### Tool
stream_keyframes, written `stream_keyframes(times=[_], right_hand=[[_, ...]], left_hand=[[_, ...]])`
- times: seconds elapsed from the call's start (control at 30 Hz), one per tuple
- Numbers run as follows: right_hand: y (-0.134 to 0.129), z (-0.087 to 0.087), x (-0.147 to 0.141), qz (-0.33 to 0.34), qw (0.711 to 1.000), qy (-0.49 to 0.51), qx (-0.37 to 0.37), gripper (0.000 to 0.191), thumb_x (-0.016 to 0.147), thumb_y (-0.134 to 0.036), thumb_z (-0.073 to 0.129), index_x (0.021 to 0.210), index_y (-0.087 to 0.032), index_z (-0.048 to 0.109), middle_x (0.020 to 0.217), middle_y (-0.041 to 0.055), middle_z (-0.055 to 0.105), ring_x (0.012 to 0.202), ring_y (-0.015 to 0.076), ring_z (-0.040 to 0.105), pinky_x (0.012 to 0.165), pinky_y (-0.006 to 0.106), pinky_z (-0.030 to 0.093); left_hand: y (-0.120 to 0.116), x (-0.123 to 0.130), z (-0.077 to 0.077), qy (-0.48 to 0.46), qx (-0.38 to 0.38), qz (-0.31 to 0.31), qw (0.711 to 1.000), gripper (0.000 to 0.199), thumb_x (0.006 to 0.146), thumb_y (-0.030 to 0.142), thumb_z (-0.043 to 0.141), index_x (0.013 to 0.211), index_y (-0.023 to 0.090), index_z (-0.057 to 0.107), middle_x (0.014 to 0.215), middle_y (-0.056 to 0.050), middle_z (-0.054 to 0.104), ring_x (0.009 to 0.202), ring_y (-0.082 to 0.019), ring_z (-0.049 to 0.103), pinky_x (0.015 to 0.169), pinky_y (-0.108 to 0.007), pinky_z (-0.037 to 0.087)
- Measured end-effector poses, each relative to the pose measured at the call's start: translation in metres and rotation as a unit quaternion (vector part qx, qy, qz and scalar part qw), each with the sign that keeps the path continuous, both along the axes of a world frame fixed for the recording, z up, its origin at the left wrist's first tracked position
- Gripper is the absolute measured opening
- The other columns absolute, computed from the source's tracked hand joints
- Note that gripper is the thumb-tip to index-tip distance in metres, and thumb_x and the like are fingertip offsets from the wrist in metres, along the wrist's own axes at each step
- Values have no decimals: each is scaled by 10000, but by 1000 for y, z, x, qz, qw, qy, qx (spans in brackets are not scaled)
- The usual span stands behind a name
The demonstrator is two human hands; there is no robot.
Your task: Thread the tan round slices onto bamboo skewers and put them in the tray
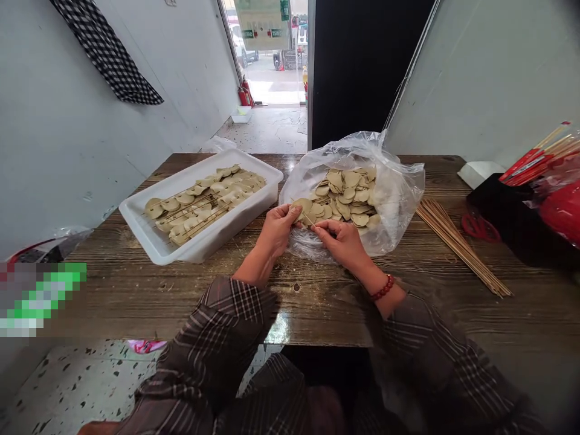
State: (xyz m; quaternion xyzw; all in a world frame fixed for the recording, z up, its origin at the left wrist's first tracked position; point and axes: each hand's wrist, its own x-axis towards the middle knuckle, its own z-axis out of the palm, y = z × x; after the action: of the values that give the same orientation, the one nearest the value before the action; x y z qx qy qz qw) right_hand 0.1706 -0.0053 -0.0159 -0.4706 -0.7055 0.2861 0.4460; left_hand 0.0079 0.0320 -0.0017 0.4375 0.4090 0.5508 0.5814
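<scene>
Between thumb and fingers, my left hand (pixel 278 228) pinches a flat, round, beige-green slice (pixel 302 207). A thin wooden skewer (pixel 309 220) is gripped in my right hand (pixel 339 240), its tip at the slice; whether it has pierced through I cannot tell. Both hands are at the near left edge of a clear plastic bag (pixel 399 199), which lies open around a heap of loose round slices (pixel 348 193). Left of my hands, a white tray (pixel 156 254) holds several skewers threaded with such slices (pixel 190 226).
Bare skewers (pixel 462 248) lie in a bundle on the wooden table (pixel 217 302), right of the bag. Beside them are red-handled scissors (pixel 480 227) and a black holder (pixel 498 199) with red-wrapped sticks. Beyond the table is a glass doorway (pixel 272 72).
</scene>
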Motion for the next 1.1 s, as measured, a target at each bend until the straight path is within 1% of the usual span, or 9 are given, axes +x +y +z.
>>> stream_keyframes(times=[0.13, 0.27, 0.37, 0.47, 0.53, 0.6, 0.7, 0.87, 1.1], right_hand=[[1, 1, 0, -11, 1000, 0, 9, 251, 891, -318, 562, 803, -166, 741, 701, 25, 701, 637, 140, 595, 614, 248, 396], [3, 2, 6, -27, 1000, 9, 8, 243, 876, -332, 577, 792, -167, 735, 651, 16, 676, 594, 135, 559, 581, 252, 381], [9, 4, 16, -74, 996, 48, 7, 264, 865, -386, 598, 824, -164, 736, 613, 0, 635, 555, 122, 516, 542, 247, 362], [17, 7, 29, -140, 984, 106, 14, 299, 849, -427, 611, 840, -153, 732, 558, -19, 580, 521, 113, 486, 520, 242, 357], [20, 9, 34, -157, 978, 136, 17, 298, 839, -422, 614, 835, -147, 728, 536, -27, 561, 510, 111, 484, 517, 241, 365], [22, 10, 37, -158, 975, 155, 16, 290, 831, -411, 617, 832, -143, 726, 533, -30, 558, 505, 109, 488, 515, 240, 368], [22, 12, 38, -157, 974, 165, 18, 288, 827, -408, 623, 827, -140, 727, 529, -32, 555, 497, 104, 488, 507, 238, 359], [27, 15, 49, -194, 961, 194, 33, 283, 806, -412, 649, 823, -140, 725, 525, -34, 553, 484, 102, 477, 484, 233, 340], [35, 15, 62, -225, 948, 218, 54, 275, 805, -414, 648, 815, -149, 719, 530, -27, 578, 486, 116, 506, 505, 245, 386]], left_hand=[[-7, 10, 0, -4, -2, -34, 999, 374, 572, 449, 860, 650, 140, 664, 607, 12, 593, 513, -52, 447, 501, -192, 375], [-10, 12, 1, 13, 9, -64, 998, 358, 633, 450, 825, 747, 137, 694, 668, 8, 619, 546, -57, 481, 545, -194, 410], [-6, 6, -2, 45, 24, -35, 998, 397, 698, 461, 771, 930, 148, 696, 732, 0, 642, 593, -79, 541, 602, -216, 450], [2, 0, -10, 141, 77, 13, 987, 331, 791, 405, 677, 998, 146, 682, 760, -12, 642, 625, -103, 554, 624, -243, 459], [8, -1, -15, 258, 132, 43, 956, 218, 809, 308, 643, 945, 145, 692, 775, -24, 642, 659, -118, 550, 649, -255, 457], [12, -1, -20, 381, 180, 65, 905, 138, 797, 210, 628, 899, 151, 701, 806, -34, 642, 700, -131, 554, 697, -269, 461], [15, 3, -23, 508, 204, 67, 834, 170, 798, 151, 610, 934, 165, 709, 871, -48, 638, 735, -144, 573, 747, -288, 469], [19, 13, -23, 588, 212, 52, 779, 236, 850, 206, 588, 1054, 180, 703, 969, -75, 646, 833, -184, 614, 811, -323, 482], [38, 47, -13, 642, 291, -3, 709, 295, 865, 201, 559, 1124, 173, 697, 1059, -111, 638, 1023, -247, 592, 926, -378, 470]])
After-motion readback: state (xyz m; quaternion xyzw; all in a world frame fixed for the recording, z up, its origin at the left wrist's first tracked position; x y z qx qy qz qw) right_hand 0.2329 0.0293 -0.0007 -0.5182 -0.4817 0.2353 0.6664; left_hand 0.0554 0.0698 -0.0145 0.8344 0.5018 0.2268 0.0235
